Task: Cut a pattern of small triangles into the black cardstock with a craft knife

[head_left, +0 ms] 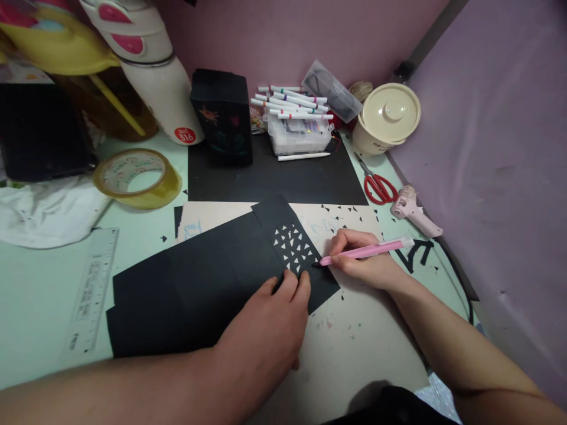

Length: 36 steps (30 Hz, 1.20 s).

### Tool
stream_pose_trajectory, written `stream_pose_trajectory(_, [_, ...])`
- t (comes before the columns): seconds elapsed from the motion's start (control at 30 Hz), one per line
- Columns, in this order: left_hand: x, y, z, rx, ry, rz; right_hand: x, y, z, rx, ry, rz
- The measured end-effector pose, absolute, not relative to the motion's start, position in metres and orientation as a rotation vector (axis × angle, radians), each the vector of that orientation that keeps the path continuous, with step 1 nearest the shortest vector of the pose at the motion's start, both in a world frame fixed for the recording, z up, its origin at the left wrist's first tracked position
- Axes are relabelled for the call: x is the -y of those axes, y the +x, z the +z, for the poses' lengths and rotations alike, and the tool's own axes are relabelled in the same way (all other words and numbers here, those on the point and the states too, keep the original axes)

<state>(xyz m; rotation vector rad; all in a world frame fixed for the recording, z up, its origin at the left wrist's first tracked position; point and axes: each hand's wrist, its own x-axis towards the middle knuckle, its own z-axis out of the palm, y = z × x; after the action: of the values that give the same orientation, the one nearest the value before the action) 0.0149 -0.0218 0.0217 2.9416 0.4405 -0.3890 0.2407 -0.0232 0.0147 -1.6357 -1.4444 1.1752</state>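
Note:
A long sheet of black card [195, 283] lies at a slant in front of me, with a cluster of small triangular holes [292, 248] near its right end. My left hand [270, 319] rests on the card just below the holes, fingers extended and pressing down, holding nothing. In my right hand [361, 260] is a slim pink craft knife [363, 252], gripped like a pen. Its dark tip meets the card at the lower right of the cluster, close to my left fingertips. A pale board [354, 348] lies under the card.
Small black triangles are scattered beyond the card. Red-handled scissors [380, 188], a pink glue gun [416, 212] and a lidded cream pot [381, 127] stand right. White markers [295, 103] and a black box [221, 118] are behind. Left are tape [170, 183], a clear ruler [91, 289] and a white bottle [155, 88].

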Motion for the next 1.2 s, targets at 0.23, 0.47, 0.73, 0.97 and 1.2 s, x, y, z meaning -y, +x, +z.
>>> stream_pose_trajectory(0.23, [0.0226,0.0129,0.0219,-0.45,2.952,-0.323,0.0269,0.24,0.0166,1.518,-1.637,1.232])
stream_pose_trajectory(0.47, [0.0227,0.013,0.0237,-0.453,2.946,-0.317,0.0263,0.2396,0.0167,1.571,-1.613,1.223])
stream_pose_trajectory(0.73, [0.0223,0.0136,0.0226,-0.448,2.962,-0.326,0.0269,0.2401,0.0154,1.578,-1.595,1.238])
stream_pose_trajectory(0.97, [0.0226,0.0126,0.0241,-0.449,2.99,-0.287,0.0268,0.2416,0.0134,1.528,-1.614,1.231])
stream_pose_trajectory(1.2, [0.0225,0.0127,0.0228,-0.458,2.988,-0.289,0.0262,0.2414,0.0123,1.478,-1.657,1.187])
